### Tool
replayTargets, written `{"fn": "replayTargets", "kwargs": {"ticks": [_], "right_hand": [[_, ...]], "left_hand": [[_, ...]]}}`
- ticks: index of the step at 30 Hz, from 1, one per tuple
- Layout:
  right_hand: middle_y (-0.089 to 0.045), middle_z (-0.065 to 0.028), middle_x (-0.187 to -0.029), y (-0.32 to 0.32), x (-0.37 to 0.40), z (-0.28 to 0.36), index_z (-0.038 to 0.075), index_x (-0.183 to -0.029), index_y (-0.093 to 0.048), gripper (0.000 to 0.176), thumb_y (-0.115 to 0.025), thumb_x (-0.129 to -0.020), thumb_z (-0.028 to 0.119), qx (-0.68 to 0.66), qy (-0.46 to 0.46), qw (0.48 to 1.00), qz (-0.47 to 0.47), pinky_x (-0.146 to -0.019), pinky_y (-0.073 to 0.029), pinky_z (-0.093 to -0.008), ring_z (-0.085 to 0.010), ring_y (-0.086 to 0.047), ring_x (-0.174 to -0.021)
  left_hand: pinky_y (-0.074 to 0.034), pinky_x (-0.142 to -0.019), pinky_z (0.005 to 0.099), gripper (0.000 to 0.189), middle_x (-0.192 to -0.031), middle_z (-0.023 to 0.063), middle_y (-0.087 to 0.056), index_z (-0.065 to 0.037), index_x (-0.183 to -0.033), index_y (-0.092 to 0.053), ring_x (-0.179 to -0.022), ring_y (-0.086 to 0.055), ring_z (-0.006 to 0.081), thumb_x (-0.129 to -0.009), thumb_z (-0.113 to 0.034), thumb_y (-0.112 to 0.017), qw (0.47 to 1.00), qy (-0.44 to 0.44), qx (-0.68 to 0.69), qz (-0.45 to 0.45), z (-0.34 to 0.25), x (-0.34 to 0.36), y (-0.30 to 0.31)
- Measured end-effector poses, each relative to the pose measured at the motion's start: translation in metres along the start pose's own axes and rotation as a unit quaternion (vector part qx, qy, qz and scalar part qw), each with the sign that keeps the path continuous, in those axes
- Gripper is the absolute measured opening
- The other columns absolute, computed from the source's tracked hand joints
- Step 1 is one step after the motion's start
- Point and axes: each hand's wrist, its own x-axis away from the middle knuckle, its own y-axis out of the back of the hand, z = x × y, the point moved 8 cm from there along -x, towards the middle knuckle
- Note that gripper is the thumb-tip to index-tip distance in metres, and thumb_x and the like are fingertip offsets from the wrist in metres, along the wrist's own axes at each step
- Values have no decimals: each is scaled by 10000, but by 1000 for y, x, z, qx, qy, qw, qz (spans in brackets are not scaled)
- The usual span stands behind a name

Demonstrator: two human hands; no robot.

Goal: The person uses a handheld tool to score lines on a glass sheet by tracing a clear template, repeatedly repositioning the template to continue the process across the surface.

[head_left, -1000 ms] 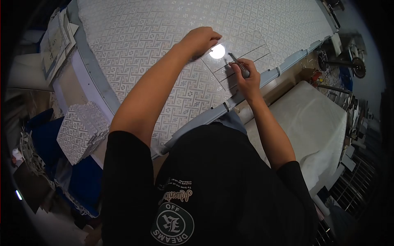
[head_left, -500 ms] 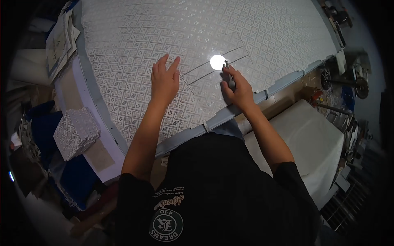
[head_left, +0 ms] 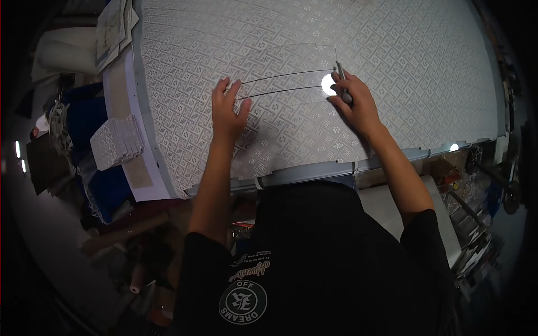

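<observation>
A pale sheet with a woven-look pattern (head_left: 280, 129) covers the work table. Lying on it is what looks like a clear template (head_left: 291, 61), with two long dark lines and thin edges. My left hand (head_left: 228, 112) rests with fingers apart at the left end of those lines. At their right end, my right hand (head_left: 357, 103) grips a slim grey tool (head_left: 344, 89), its tip pointing away from me near the template's right edge. A bright round glare shows beside the right fingers; what causes it I cannot tell.
Stacked patterned pieces (head_left: 119, 144) sit at the table's left side, beside blue material (head_left: 89, 120). Papers (head_left: 115, 31) lie at the upper left. A metal edge strip (head_left: 302, 172) runs along the near side, with a large pale roll (head_left: 386, 207) below right.
The camera view has turned, so the dark lines now run nearly level. My right hand and tool have shifted right along the template to its right edge. The left hand stays at its left end.
</observation>
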Motion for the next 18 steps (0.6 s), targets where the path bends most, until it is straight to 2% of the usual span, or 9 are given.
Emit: {"fn": "replayTargets", "kwargs": {"ticks": [1, 2, 4, 8, 10, 11, 13, 18], "right_hand": [[-701, -121, -1340, -1, 0, -4, 62, -1138, -627, 388, -853, -827, 117, -18, -24, 999, 26, -1103, -441, -452, -385, -577, -1328], [-701, -121, -1340, -1, 0, -4, 62, -1138, -627, 388, -853, -827, 117, -20, -21, 999, 28, -1103, -441, -452, -385, -577, -1328], [-675, -129, -1390, -3, -2, -3, 57, -1101, -590, 390, -856, -825, 132, 0, -4, 999, 51, -1128, -433, -452, -400, -589, -1307], [-639, -133, -1433, -8, -9, -12, 60, -1128, -562, 441, -852, -804, 127, 11, -15, 998, 65, -1159, -413, -478, -379, -575, -1324], [-642, -129, -1433, -12, -11, -25, 61, -1118, -553, 430, -847, -809, 121, -7, -111, 987, 115, -1179, -400, -481, -366, -601, -1290], [-642, -129, -1433, -13, -11, -25, 61, -1118, -553, 430, -847, -809, 121, 1, -108, 988, 113, -1179, -400, -481, -366, -601, -1290], [-664, -117, -1405, -8, -12, -11, 62, -1101, -556, 398, -833, -822, 126, 40, -12, 998, 54, -1177, -404, -470, -355, -629, -1242], [-682, -95, -1384, -8, -11, -7, 59, -1089, -560, 352, -804, -847, 134, 49, -7, 998, 40, -1175, -407, -459, -346, -650, -1195]], "left_hand": [[-350, -1172, 570, 637, -1521, 239, -473, -77, -1435, -606, -1432, -412, 461, -869, -303, -791, 999, -2, -21, 26, -3, 6, -2], [-350, -1172, 570, 637, -1521, 239, -473, -77, -1435, -606, -1432, -412, 461, -869, -303, -791, 999, 1, -23, 24, -4, 10, 1], [-284, -1206, 608, 689, -1556, 233, -448, -89, -1438, -609, -1463, -381, 469, -841, -363, -816, 996, -8, -66, 62, -17, 10, -2], [-227, -1227, 630, 707, -1573, 225, -441, -101, -1438, -616, -1496, -348, 463, -831, -397, -826, 996, 1, -61, 62, -12, 2, -5], [-225, -1230, 628, 690, -1572, 214, -448, -108, -1431, -627, -1499, -351, 448, -841, -408, -821, 997, 5, -57, 50, -9, -2, -8], [-225, -1230, 628, 690, -1572, 214, -448, -108, -1431, -627, -1499, -351, 448, -841, -408, -821, 998, 2, -51, 44, -9, -2, -10], [-220, -1234, 627, 674, -1570, 206, -455, -114, -1425, -636, -1501, -355, 431, -850, -418, -814, 996, 9, -86, 33, -9, 1, -10], [-219, -1239, 615, 676, -1573, 195, -465, -116, -1429, -632, -1500, -363, 419, -855, -426, -808, 996, 4, -85, 24, -10, 6, -10]]}}
